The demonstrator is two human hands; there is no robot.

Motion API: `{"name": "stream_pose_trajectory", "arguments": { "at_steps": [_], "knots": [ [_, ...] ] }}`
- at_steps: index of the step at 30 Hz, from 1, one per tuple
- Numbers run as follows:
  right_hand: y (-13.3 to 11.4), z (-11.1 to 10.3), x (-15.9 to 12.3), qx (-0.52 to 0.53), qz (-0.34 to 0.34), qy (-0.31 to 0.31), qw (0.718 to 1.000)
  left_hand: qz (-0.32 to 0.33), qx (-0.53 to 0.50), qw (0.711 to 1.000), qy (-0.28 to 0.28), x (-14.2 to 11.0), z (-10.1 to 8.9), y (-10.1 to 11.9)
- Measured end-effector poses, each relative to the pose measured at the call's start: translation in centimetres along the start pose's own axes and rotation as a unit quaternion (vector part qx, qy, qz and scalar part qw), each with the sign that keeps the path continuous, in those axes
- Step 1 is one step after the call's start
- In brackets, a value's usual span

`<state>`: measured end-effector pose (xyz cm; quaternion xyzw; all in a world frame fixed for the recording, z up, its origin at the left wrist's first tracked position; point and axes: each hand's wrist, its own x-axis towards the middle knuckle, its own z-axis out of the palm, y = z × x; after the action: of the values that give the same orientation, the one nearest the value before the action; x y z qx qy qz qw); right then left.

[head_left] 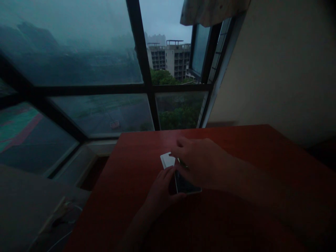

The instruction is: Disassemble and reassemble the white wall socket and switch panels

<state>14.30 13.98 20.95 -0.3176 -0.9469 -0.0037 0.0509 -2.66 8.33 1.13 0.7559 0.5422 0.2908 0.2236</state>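
Observation:
A dark, flat, phone-like slab [187, 184] with a pale rim lies on the red-brown table. My left hand [163, 191] grips its left side, fingertips at the upper corner and thumb along the near edge. Just beyond it is a flat white piece [167, 160], like a card or thin box, partly covered by my hands. Above both, my right hand [198, 157] is bent with its fingers drawn together. A small yellowish sliver shows under the right fingers; what they hold is hidden in the dim light.
The table [131, 175] reaches to large dark-framed windows [148, 87], one pane standing open at right. A pale wall [283, 70] rises on the right, and cloth [212, 12] hangs at the top. A white cable [59, 241] lies low at left, beyond the table edge.

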Motion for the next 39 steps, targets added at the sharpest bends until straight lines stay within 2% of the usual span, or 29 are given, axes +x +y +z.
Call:
{"name": "stream_pose_trajectory", "arguments": {
  "at_steps": [3,11,17,20,23,28,31,39],
  "knots": [
    [0.4,-0.5,-0.3,0.03,-0.079,-0.037,0.996,0.004,0.003,1.0,0.004,0.0,0.0,0.1],
    [1.0,0.6,0.6,-0.037,-0.004,-0.004,0.999,-0.008,-0.006,1.0,-0.001,0.0,-0.1,0.2],
    [0.5,0.0,0.8,-0.074,0.041,-0.035,0.996,-0.012,-0.004,1.0,-0.005,0.0,0.0,0.1],
    [0.4,0.1,0.6,-0.076,0.046,-0.028,0.996,-0.009,-0.003,1.0,-0.007,0.0,0.0,0.0],
    [0.7,0.1,0.2,-0.031,0.037,-0.032,0.998,-0.007,-0.005,1.0,-0.009,0.0,0.0,0.0],
    [1.1,-0.5,-0.4,0.047,-0.044,-0.047,0.997,-0.006,-0.014,1.0,-0.003,0.1,-0.2,0.2],
    [0.8,-0.6,-0.2,0.024,-0.052,-0.043,0.997,-0.008,-0.012,1.0,0.0,0.2,-0.2,0.3],
    [0.1,-0.2,0.2,-0.03,-0.016,-0.018,0.999,-0.01,-0.009,1.0,0.004,0.2,-0.1,0.3]
  ]
}}
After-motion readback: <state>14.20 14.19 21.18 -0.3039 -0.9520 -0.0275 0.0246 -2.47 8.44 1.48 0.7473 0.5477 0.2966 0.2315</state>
